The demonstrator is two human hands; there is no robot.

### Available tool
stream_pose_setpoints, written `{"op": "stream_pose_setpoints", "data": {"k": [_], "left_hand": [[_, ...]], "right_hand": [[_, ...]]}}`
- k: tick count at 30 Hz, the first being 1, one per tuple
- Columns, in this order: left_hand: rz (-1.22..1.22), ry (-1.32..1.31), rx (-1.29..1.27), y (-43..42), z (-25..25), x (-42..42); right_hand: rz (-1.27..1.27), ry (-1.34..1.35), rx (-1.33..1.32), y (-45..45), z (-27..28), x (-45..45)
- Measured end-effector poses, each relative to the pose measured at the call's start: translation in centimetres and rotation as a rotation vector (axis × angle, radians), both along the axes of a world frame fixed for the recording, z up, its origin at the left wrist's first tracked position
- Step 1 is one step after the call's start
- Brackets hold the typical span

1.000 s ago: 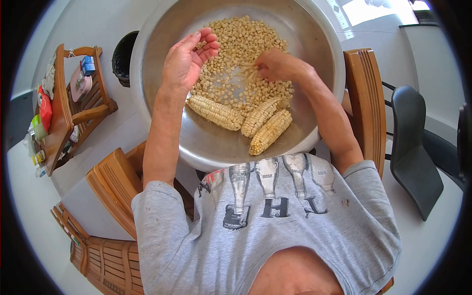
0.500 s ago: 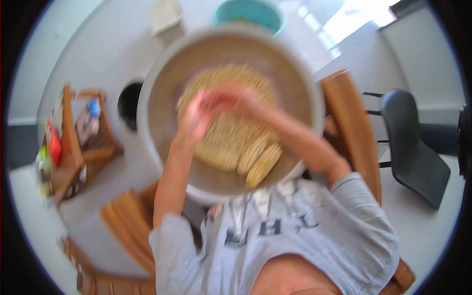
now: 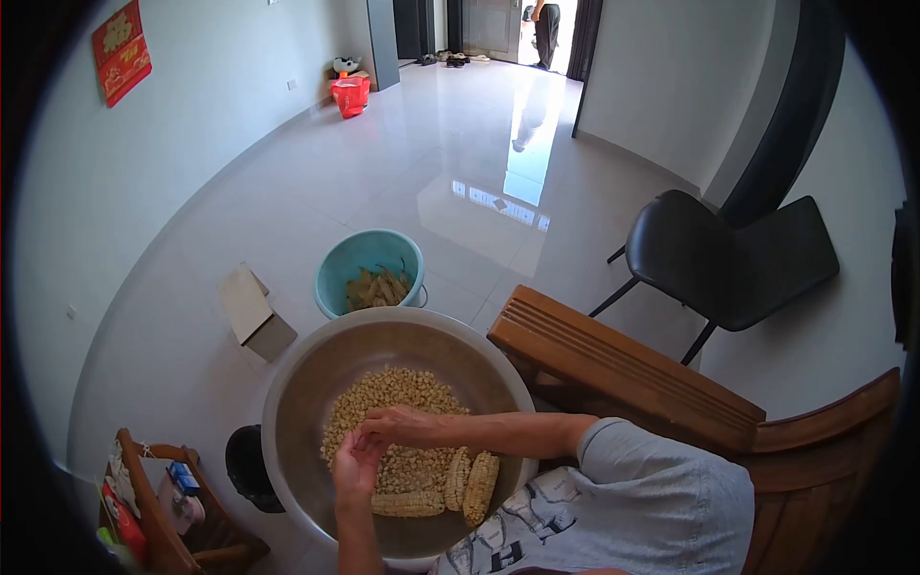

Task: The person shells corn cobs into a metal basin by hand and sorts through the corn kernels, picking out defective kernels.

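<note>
Both hands meet above a wide metal basin (image 3: 297,422) that holds a heap of loose corn kernels (image 3: 402,385). My left hand (image 3: 356,468) is curled upward, its fingertips against the other hand. My right hand (image 3: 401,425) bends over from the right, fingers closed toward the left palm. Whatever lies between them is hidden. Three corn cobs rest on the near side of the basin: one cob (image 3: 409,504) lies crosswise, a second cob (image 3: 457,478) and a third cob (image 3: 481,489) lean side by side at the right.
Beyond the basin stands a turquoise bucket (image 3: 335,273) with dry husks or cobs inside. A cardboard box (image 3: 251,311) is on the floor to its left. A black bin (image 3: 247,470) and wooden stand (image 3: 158,508) flank the left; a wooden bench (image 3: 613,369) and black chair (image 3: 709,254) the right. A person (image 3: 546,36) stands at the doorway.
The head view has tilted up, bringing the room and doorway into sight. Both hands stay together over the kernels, and the earlier frame is blurred.
</note>
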State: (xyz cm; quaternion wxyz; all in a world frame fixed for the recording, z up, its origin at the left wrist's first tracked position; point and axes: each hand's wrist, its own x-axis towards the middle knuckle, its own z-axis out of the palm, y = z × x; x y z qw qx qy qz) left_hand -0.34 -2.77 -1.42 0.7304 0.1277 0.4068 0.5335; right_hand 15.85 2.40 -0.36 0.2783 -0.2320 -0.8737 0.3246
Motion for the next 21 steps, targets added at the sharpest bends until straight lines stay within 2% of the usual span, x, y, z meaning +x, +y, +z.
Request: {"op": "stream_pose_setpoints", "data": {"k": [2,11,14,17,20,21], "left_hand": [[-0.014,0.010,0.015,0.4,-0.3,-0.3],[-0.051,0.074,-0.040,-0.6,-0.9,-0.1],[-0.057,0.088,-0.012,0.2,-0.6,0.1],[-0.096,0.086,0.032,0.4,-0.9,-0.2],[-0.062,0.080,0.006,0.4,-0.4,0.0],[-0.061,0.088,0.008,0.4,-0.3,0.0]], "right_hand": [[-0.033,0.066,0.039,0.0,0.5,0.0],[0.006,-0.105,0.030,-0.3,-0.9,-0.2],[0.003,-0.090,-0.007,0.0,0.4,0.3],[-0.019,0.029,-0.015,0.7,-2.0,-0.4],[-0.104,0.008,0.002,0.6,-2.0,-0.4],[-0.113,0.041,-0.140,0.7,-2.3,-0.5]]}}
